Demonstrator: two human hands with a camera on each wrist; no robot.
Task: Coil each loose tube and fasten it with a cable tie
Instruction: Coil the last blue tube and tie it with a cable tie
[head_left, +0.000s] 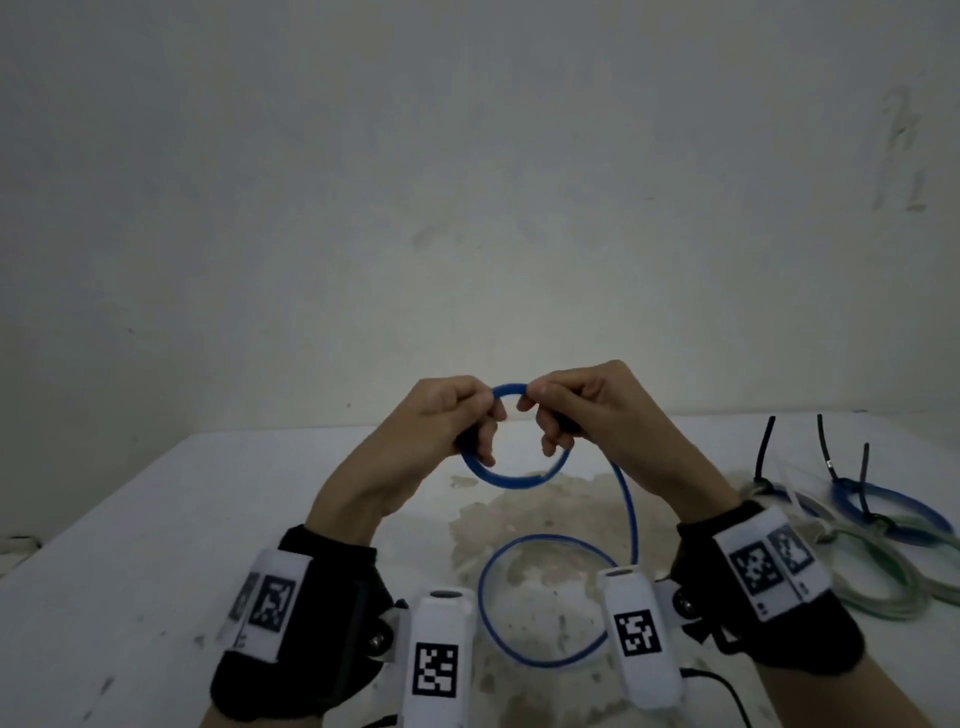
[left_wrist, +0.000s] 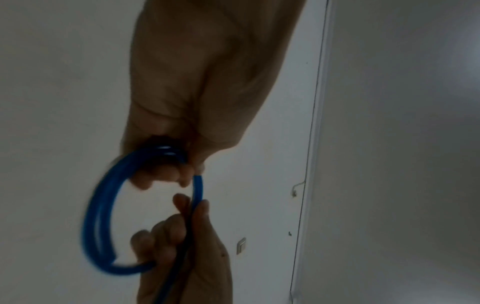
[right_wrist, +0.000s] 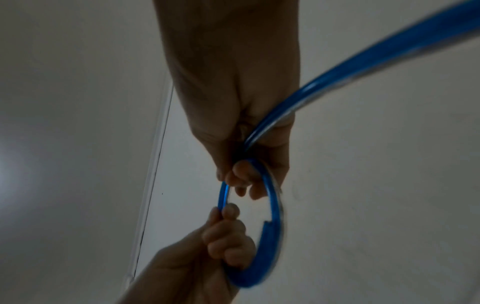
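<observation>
A blue tube is wound into a small coil held up above the table between both hands. My left hand grips the coil's left side, fingers curled round its strands. My right hand grips the right side, thumb and fingers pinching the top arc. The loose rest of the blue tube drops from the right hand and lies in a wide loop on the table. The coil's lower arc is blurred in the wrist views.
At the right of the white table lie coiled tubes, blue and pale green, fastened with black cable ties whose tails stick up. A stained patch marks the table's middle. A plain wall stands behind.
</observation>
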